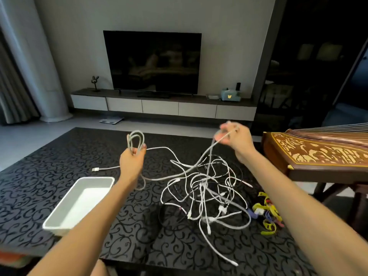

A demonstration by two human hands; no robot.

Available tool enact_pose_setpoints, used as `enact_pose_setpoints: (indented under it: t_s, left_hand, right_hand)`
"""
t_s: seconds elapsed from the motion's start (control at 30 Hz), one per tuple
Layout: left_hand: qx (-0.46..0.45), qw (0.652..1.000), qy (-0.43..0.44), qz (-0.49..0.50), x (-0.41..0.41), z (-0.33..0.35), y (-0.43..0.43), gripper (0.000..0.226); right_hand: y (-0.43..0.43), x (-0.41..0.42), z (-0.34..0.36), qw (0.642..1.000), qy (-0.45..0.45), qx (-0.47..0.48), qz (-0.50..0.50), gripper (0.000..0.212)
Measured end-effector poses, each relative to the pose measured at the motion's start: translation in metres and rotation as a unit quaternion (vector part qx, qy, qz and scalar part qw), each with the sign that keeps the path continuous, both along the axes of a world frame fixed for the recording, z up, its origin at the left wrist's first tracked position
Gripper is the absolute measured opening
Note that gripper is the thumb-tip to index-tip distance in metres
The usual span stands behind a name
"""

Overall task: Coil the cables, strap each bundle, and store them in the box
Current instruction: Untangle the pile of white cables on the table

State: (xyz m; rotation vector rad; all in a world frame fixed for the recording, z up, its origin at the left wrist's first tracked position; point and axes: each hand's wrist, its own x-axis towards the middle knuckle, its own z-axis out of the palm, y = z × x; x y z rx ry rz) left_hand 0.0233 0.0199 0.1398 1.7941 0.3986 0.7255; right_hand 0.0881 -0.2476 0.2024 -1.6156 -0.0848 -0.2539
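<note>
My left hand (131, 159) is raised over the table, closed on a small coil of white cable (136, 140) whose loops stand up above the fingers. My right hand (237, 137) is lifted higher at the right and pinches a strand of the same white cable, which runs down into a tangle of white and black cables (207, 191) on the table. One USB plug end (96, 169) lies loose to the left of my left hand. A white rectangular box (65, 214) stands open and empty at the front left. A pile of yellow and coloured straps (266, 211) lies right of the tangle.
The table (49, 162) is black with a scroll pattern. A wooden string instrument (318, 152) on a stand is close at the right. A TV on a low cabinet stands against the far wall, and curtains hang at the left.
</note>
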Motion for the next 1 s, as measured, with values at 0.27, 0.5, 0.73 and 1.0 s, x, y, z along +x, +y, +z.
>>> enact_pose_setpoints:
  t_s: [0.27,0.5,0.73,1.0]
  left_hand:
    - [-0.084,0.996,-0.032,0.017,0.027,0.007,-0.019,0.044]
    - [-0.063,0.998,-0.003,-0.001,0.036,0.007,-0.019,0.044]
    - [-0.002,0.995,0.042,-0.088,0.039,-0.011,-0.043,0.047]
    - [0.130,0.956,0.175,-0.198,0.043,-0.039,-0.079,0.042]
  right_hand:
    - [0.067,0.002,0.143,0.960,-0.231,-0.065,0.142,0.017]
    - [0.041,0.014,0.120,0.851,-0.324,-0.370,-0.183,0.023]
    - [0.042,0.003,0.122,0.804,-0.391,-0.430,-0.126,0.024]
    - [0.052,-0.009,0.152,0.767,-0.507,-0.345,-0.186,0.036]
